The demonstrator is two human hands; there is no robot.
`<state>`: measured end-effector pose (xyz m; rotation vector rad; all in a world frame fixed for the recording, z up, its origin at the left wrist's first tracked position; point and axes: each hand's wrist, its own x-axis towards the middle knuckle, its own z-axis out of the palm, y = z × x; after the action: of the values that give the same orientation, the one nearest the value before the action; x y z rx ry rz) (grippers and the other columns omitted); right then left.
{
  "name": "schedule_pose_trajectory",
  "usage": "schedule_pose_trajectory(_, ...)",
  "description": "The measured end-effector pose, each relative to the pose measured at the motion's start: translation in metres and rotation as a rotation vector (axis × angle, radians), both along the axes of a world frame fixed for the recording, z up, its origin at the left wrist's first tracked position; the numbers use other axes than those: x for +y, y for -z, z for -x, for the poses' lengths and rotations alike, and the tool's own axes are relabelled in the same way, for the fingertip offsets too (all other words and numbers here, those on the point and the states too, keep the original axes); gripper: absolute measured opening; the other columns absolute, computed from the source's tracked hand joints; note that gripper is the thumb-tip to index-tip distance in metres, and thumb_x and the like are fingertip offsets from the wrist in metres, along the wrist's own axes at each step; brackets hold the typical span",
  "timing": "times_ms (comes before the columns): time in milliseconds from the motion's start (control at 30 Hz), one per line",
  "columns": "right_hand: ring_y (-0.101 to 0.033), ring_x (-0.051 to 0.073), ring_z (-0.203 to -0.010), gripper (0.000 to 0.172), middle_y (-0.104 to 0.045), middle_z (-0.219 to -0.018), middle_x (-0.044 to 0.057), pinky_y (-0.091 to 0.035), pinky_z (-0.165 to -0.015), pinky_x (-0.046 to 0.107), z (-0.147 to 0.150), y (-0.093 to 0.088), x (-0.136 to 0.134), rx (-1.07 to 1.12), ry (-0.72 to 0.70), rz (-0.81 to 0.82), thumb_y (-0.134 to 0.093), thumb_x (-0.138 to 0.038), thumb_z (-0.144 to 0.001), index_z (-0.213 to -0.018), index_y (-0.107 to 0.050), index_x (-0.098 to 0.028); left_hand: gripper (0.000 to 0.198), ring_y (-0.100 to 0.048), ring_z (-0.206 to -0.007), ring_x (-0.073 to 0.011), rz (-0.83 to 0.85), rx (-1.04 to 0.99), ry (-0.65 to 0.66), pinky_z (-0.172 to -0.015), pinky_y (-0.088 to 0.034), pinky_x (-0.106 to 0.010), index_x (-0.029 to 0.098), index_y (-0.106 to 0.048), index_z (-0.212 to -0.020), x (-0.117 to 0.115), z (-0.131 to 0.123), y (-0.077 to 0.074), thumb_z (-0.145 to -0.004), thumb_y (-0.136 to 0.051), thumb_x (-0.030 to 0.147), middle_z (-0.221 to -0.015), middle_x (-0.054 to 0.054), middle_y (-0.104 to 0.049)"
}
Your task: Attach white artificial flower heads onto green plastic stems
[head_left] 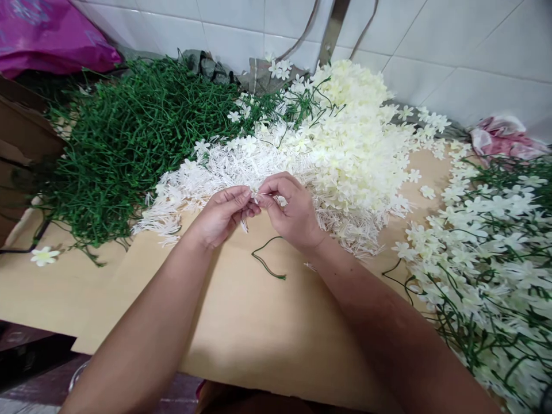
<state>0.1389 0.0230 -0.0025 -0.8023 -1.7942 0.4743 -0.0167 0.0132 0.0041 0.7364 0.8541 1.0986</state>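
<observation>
My left hand (230, 211) and my right hand (290, 208) meet over the front edge of a heap of white thread-like stamens (215, 175). Both are closed in a pinch on a small white artificial flower (254, 193), mostly covered by the fingertips. White stamen ends (244, 225) stick out below my left fingers. A loose green plastic stem (268, 265) lies curved on the cardboard just below the hands. Behind the stamens rises a large pile of cream flower heads (357, 126).
Green stems (129, 138) form a big heap at left. Flowers on green stems (495, 259) fill the right side. A single flower (44, 256) lies at far left on the cardboard (241, 339). A magenta bag (52, 34) and a tiled wall (466, 40) stand behind.
</observation>
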Motion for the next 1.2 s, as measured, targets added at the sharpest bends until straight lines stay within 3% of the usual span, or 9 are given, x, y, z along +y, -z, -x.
schedule_pose_trajectory(167,-0.057,0.012,-0.077,0.010,-0.060,-0.081,0.003,-0.051,-0.073,0.028,0.001,-0.004,-0.002,0.011,-0.021,0.026,-0.055,-0.020,-0.088,-0.079,-0.057,-0.018,0.033,-0.067,-0.054,-0.0109,0.037,-0.069,-0.016,-0.056,-0.053,-0.018,0.016,-0.072,-0.065,0.002,0.002,0.004,-0.042,-0.094,0.025,-0.059,0.000,-0.071)
schedule_pose_trajectory(433,-0.056,0.011,-0.074,0.008,-0.058,-0.079,0.001,-0.050,-0.072,0.028,0.000,-0.008,-0.003,0.005,-0.057,0.145,-0.054,-0.019,-0.086,-0.078,-0.054,-0.020,0.027,-0.069,-0.058,-0.0131,0.023,-0.087,0.027,-0.060,-0.056,-0.020,0.016,-0.072,-0.061,0.003,0.008,0.008,-0.045,-0.093,0.022,-0.062,-0.002,-0.073)
schedule_pose_trajectory(633,-0.057,0.014,-0.081,0.009,-0.059,-0.083,0.003,-0.050,-0.076,0.030,-0.002,-0.004,0.002,-0.058,-0.047,0.062,-0.054,-0.016,-0.084,-0.076,-0.054,-0.020,0.024,-0.067,-0.060,-0.0100,-0.053,-0.018,0.126,-0.061,-0.054,-0.017,0.014,-0.075,-0.063,0.004,0.011,0.007,-0.050,-0.092,0.026,-0.061,-0.003,-0.072)
schedule_pose_trajectory(933,-0.056,0.017,-0.088,0.007,-0.059,-0.088,0.004,-0.048,-0.081,0.034,-0.009,-0.006,0.006,-0.229,-0.031,0.002,-0.052,-0.017,-0.084,-0.077,-0.051,-0.021,0.031,-0.065,-0.059,-0.0094,-0.013,0.015,0.081,-0.062,-0.053,-0.019,0.014,-0.076,-0.073,0.004,0.009,0.007,-0.048,-0.092,0.024,-0.065,-0.002,-0.072)
schedule_pose_trajectory(1200,-0.053,0.019,-0.089,0.010,-0.058,-0.090,0.008,-0.047,-0.078,0.033,-0.008,-0.003,0.003,-0.338,0.072,-0.238,-0.045,-0.016,-0.089,-0.082,-0.051,-0.020,0.027,-0.062,-0.059,-0.0088,-0.001,0.077,0.084,-0.063,-0.051,-0.020,0.013,-0.073,-0.071,0.004,0.008,0.007,-0.052,-0.090,0.023,-0.065,-0.002,-0.070)
